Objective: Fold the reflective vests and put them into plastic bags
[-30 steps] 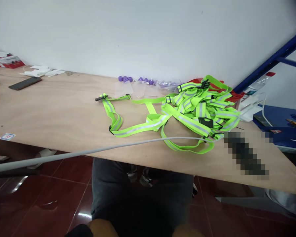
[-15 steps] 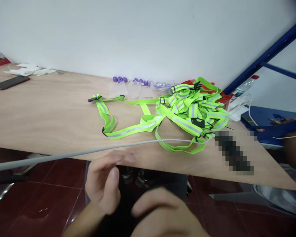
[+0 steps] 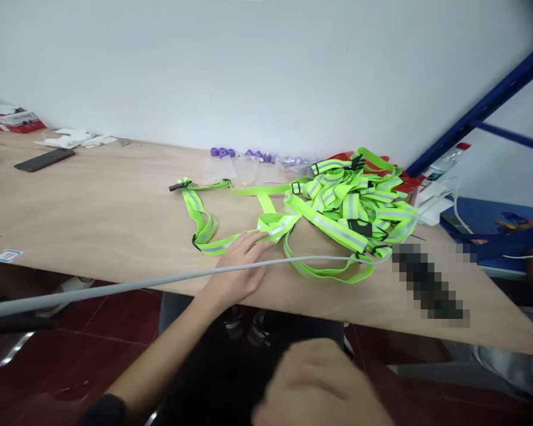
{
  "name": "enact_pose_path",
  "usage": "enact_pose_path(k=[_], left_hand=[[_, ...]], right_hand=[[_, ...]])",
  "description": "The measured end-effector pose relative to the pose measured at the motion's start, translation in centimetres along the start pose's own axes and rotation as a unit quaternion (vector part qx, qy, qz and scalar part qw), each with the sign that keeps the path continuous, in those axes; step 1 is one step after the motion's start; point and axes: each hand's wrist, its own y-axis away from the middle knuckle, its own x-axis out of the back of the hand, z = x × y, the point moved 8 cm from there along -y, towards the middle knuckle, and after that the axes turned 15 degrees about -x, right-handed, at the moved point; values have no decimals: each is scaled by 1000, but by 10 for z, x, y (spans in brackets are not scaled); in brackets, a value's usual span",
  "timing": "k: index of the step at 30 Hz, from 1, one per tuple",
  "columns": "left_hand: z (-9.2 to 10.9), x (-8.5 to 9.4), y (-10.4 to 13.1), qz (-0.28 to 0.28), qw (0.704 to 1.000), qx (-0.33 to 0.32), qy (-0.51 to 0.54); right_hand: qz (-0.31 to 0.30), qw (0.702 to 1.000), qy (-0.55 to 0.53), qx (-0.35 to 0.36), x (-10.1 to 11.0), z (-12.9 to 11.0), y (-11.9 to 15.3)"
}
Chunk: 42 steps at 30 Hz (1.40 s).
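A neon green reflective harness [image 3: 331,226] with grey stripes and black buckles lies partly spread on the table, its right side running into a tangled pile of similar straps [image 3: 359,198]. My left hand [image 3: 242,269] is over the table's front part, palm down. Its fingers are stretched out, and their tips reach the harness's front strap; whether they press on it I cannot tell. Low in front of me, off the table, my right hand [image 3: 317,384] shows its back, blurred, with its fingers mostly hidden. A grey cable [image 3: 160,279] passes across the view in front of my left hand.
Purple rolls [image 3: 222,152] and clear plastic bags [image 3: 246,170] lie along the wall. On the left are a dark phone [image 3: 44,160], white paper scraps [image 3: 73,139] and a red-white box [image 3: 15,119]. A blurred-out dark object [image 3: 430,284], a bottle [image 3: 448,163] and a blue frame [image 3: 484,112] are at the right.
My left hand has moved forward and right, from beyond the table's front edge onto the table by the harness strap. My right hand has shifted right and slightly down. The view has shifted slightly.
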Motion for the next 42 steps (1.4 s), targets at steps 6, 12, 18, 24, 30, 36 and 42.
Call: enact_pose_path(k=[6, 12, 18, 24, 30, 36, 42], left_hand=[[-50, -25, -37, -231, 968, 31, -94], [-56, -17, -36, -257, 958, 32, -125], [-62, -34, -29, -271, 943, 66, -183], [-72, -44, -34, -267, 944, 82, -177], [-74, -40, -41, -276, 947, 85, -143], [-82, -21, -45, -340, 938, 35, -54], [-81, 1, -57, -331, 943, -3, -2]], right_hand=[[49, 994, 92, -29, -21, 49, -41], [97, 965, 242, -30, 4, 89, -65], [65, 951, 303, -9, -11, 95, -92], [74, 951, 300, -6, -17, 100, -106], [88, 944, 318, 17, -13, 106, -107], [102, 936, 337, 5, -8, 123, -105], [130, 921, 356, -88, 2, 143, -107]])
